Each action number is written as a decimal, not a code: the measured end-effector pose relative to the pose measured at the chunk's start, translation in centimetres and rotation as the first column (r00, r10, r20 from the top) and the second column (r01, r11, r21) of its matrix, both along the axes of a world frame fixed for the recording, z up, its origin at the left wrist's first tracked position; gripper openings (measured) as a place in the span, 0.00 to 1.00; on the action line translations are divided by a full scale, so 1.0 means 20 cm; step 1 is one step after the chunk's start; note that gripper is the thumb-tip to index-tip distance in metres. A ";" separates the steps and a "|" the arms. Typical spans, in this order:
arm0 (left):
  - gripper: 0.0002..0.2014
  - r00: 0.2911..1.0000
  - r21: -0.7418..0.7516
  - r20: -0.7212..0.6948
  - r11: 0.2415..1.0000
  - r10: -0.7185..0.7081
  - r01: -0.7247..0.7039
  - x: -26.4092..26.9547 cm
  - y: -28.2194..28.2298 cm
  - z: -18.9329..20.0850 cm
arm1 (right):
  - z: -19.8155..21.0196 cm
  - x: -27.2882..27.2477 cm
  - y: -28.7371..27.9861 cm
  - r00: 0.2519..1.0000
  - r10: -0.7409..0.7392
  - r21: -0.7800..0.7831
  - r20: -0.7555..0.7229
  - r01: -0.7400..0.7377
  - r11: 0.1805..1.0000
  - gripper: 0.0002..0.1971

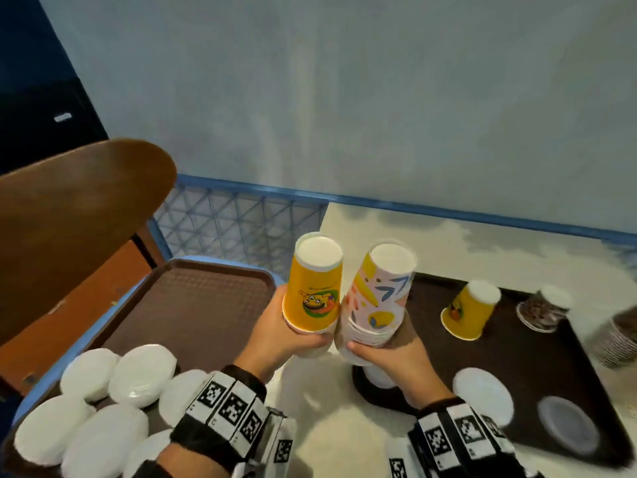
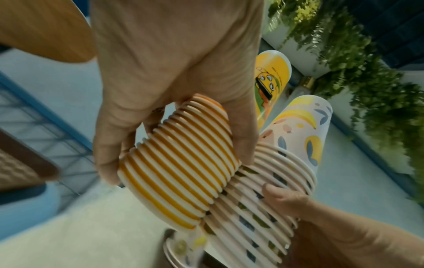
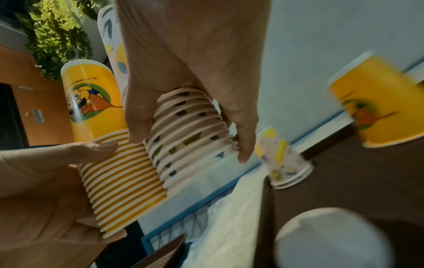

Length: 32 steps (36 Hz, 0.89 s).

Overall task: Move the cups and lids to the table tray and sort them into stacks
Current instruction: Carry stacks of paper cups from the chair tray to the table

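My left hand (image 1: 293,334) grips a nested stack of upside-down yellow cups (image 1: 314,291) around its rims (image 2: 181,163). Beside it, touching, my right hand (image 1: 375,350) grips a stack of white patterned cups (image 1: 377,298) by the rims (image 3: 190,134). Both stacks are held in the air between a brown tray (image 1: 193,305) on the left and a dark tray (image 1: 537,350) on the table at the right. Several white lids (image 1: 141,374) lie on the left tray's near end. On the dark tray stand a yellow cup (image 1: 468,310), a short patterned stack (image 3: 284,163) and two lids (image 1: 482,395).
A wooden chair back (image 1: 79,215) rises at the left, behind the brown tray. A blue mesh rail (image 1: 241,215) runs along the white wall. Stacks of dark patterned cups (image 1: 544,307) lie at the dark tray's far right. White tabletop (image 1: 344,443) shows between the trays.
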State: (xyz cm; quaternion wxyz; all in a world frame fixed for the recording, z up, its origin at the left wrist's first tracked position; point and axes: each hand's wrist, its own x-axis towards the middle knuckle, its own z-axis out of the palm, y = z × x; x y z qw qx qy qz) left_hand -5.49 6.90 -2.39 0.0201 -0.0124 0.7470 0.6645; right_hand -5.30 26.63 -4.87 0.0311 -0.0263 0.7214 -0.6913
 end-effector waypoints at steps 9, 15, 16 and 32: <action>0.47 0.977 -0.022 0.029 0.977 -0.212 0.212 0.11 0.83 -0.03 | 0.05 0.34 0.82 0.976 -0.215 0.074 -0.013 0.216 0.974 0.38; 0.45 0.942 0.024 0.018 0.942 -0.336 0.335 0.14 1.25 -0.08 | 0.03 0.50 1.22 0.941 -0.338 0.116 0.032 0.333 0.936 0.39; 0.45 0.933 0.041 0.022 0.933 -0.358 0.357 0.16 1.35 -0.08 | 0.01 0.52 1.31 0.931 -0.365 0.119 0.027 0.359 0.926 0.39; 0.48 0.799 0.083 0.138 0.811 -0.585 0.579 0.22 2.26 -0.34 | -0.21 0.81 2.11 0.785 -0.609 0.240 0.115 0.573 0.783 0.43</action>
